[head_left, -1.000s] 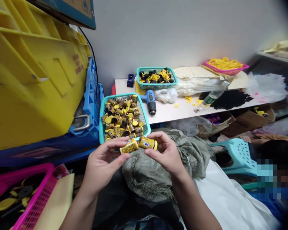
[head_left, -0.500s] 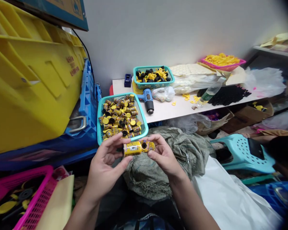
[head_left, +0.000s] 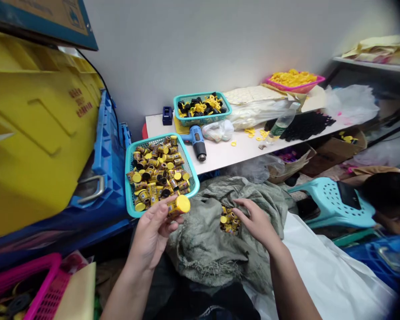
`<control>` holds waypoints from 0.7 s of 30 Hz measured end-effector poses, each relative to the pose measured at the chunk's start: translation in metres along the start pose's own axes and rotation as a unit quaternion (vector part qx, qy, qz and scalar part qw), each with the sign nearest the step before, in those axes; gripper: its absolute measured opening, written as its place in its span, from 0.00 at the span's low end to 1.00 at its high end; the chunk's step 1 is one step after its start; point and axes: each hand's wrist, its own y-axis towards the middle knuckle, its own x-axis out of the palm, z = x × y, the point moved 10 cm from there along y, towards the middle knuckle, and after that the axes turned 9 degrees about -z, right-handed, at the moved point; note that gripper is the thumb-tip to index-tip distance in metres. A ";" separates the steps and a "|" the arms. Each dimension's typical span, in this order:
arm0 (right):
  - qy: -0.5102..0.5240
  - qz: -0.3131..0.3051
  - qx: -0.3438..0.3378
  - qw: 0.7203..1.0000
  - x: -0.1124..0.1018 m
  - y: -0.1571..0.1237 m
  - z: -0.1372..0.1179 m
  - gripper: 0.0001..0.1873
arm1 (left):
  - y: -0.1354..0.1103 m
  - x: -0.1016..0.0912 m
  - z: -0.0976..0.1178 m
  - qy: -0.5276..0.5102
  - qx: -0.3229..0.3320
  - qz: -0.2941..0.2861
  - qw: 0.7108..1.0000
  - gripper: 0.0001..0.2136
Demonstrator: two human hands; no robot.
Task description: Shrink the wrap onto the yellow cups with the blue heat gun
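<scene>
My left hand [head_left: 156,229] is closed round a small yellow printed canister [head_left: 178,206], its round yellow end turned toward me. It is held just off the near right corner of a turquoise basket [head_left: 194,189] heaped with similar canisters [head_left: 158,171]. Over the grey-green woven sack [head_left: 206,240], my right hand [head_left: 255,221] has its fingers apart and nothing visible in them. Beside those fingertips the sack's mouth gapes, and several yellow canisters [head_left: 230,220] show inside.
A blue heat gun [head_left: 197,143] lies on the white table [head_left: 220,155], near a second turquoise basket [head_left: 203,120] of black and yellow parts. A plastic bottle [head_left: 282,123] leans farther right. Blue crates [head_left: 103,164] stand left; a turquoise stool [head_left: 330,202] and a person's head are right.
My right hand has let go of its canister and moved right and down to the sack opening, which now shows. My left hand still holds one canister, now tilted with its yellow end up.
</scene>
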 end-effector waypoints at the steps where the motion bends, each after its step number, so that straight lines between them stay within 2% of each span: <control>1: 0.001 0.009 -0.008 1.000 -0.004 0.003 -0.004 0.30 | 0.005 0.007 -0.008 0.023 -0.003 -0.013 1.000 0.26; 3: 0.003 0.026 -0.029 0.999 -0.012 0.014 -0.020 0.29 | 0.017 0.025 -0.029 0.112 -0.011 -0.055 0.992 0.24; 5: 0.002 0.033 -0.059 0.998 -0.018 0.034 -0.045 0.28 | 0.032 0.044 -0.040 0.251 0.016 -0.102 0.963 0.24; 6: -0.002 0.027 -0.078 0.997 -0.018 0.048 -0.060 0.27 | 0.041 0.052 -0.037 0.332 0.052 -0.115 0.935 0.23; 8: -0.016 0.000 -0.115 0.993 -0.008 0.082 -0.092 0.24 | 0.061 0.059 -0.016 0.477 0.135 -0.110 0.862 0.20; 10: -0.039 -0.044 -0.144 0.988 0.016 0.121 -0.124 0.19 | 0.090 0.052 0.016 0.568 0.187 -0.076 0.798 0.15; 12: -0.065 -0.086 -0.160 0.981 0.047 0.163 -0.150 0.17 | 0.129 0.035 0.048 0.603 0.197 -0.049 0.771 0.12; 14: -0.082 -0.117 -0.168 0.975 0.081 0.202 -0.169 0.22 | 0.171 0.019 0.070 0.635 0.183 -0.038 0.750 0.11; 16: -0.085 -0.138 -0.158 0.974 0.109 0.234 -0.178 0.24 | 0.206 0.004 0.077 0.659 0.156 -0.035 0.735 0.10; 18: -0.074 -0.150 -0.146 0.975 0.128 0.256 -0.180 0.24 | 0.228 -0.007 0.076 0.671 0.131 -0.032 0.729 0.12; 21: -0.042 -0.164 -0.137 0.976 0.137 0.271 -0.181 0.25 | 0.230 -0.019 0.079 0.659 0.127 -0.015 0.742 0.11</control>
